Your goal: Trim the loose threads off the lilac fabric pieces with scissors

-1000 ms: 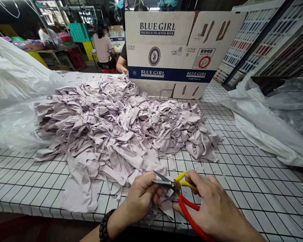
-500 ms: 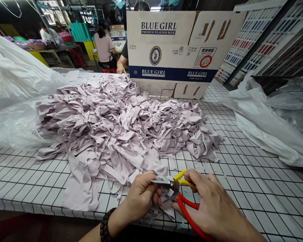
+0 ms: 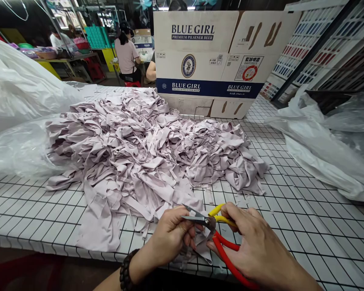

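Scissors, blades parted, clasped in right hand by worktop's near edge / left hand pinching lilac cloth there / loose scraps suggest some cutting done; large heap across the middle probably remains.

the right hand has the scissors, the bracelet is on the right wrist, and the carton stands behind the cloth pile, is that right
One slip: the bracelet is on the left wrist, as the head view shows. The right hand does have the scissors, and the carton does stand behind the cloth pile.
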A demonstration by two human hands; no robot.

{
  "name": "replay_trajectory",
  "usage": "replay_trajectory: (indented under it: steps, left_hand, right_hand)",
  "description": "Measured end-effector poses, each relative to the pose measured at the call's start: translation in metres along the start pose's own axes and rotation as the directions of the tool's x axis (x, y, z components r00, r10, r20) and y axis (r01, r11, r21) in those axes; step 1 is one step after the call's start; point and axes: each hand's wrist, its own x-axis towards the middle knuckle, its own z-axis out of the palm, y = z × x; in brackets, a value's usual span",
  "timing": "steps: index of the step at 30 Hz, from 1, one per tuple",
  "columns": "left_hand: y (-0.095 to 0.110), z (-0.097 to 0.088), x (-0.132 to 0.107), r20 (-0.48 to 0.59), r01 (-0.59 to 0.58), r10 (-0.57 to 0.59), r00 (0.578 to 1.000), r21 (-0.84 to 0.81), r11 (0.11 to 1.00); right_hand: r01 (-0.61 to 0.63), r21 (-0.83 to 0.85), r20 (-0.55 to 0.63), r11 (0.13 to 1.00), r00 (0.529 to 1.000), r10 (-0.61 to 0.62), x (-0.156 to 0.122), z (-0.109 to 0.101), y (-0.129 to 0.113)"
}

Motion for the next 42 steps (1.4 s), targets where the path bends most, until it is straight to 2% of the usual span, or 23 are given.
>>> replay_trajectory:
  steps: [11,26,32,35,38,40,42]
  left_hand:
    - [0.0,-0.001,-0.002,0.006,0.037,-0.037,0.999,-0.05,0.998]
    - [-0.001,-0.001,-0.004,0.01,0.078,-0.077,0.997,-0.034,0.996]
    - [-0.003,-0.001,-0.004,0.033,0.125,-0.123,0.992,-0.072,0.99]
    - [0.0,-0.003,-0.004,0.042,0.136,-0.133,0.99,-0.084,0.987]
    - [0.003,-0.004,-0.004,0.036,0.125,-0.122,0.992,-0.087,0.988]
    - [0.004,-0.005,-0.004,0.03,0.12,-0.118,0.993,-0.099,0.988]
    - [0.004,-0.007,-0.004,0.029,0.116,-0.114,0.993,-0.121,0.986]
  right_hand:
    - [-0.072,0.02,0.091,0.997,0.993,0.069,0.004,-0.002,-0.006]
    - [0.02,0.016,-0.018,1.0,1.0,-0.019,0.003,0.008,0.005]
    - [-0.01,0.127,-0.001,0.992,1.0,0.01,0.003,0.012,0.006]
    - [-0.117,0.269,0.122,0.956,0.989,0.086,0.002,0.016,0.015]
    - [-0.327,0.325,0.184,0.888,0.942,0.28,-0.001,0.022,0.043]
    - [-0.486,0.191,0.119,0.853,0.874,0.471,-0.004,0.027,0.072]
    - [-0.61,0.0,0.026,0.793,0.792,0.61,-0.009,0.032,0.102]
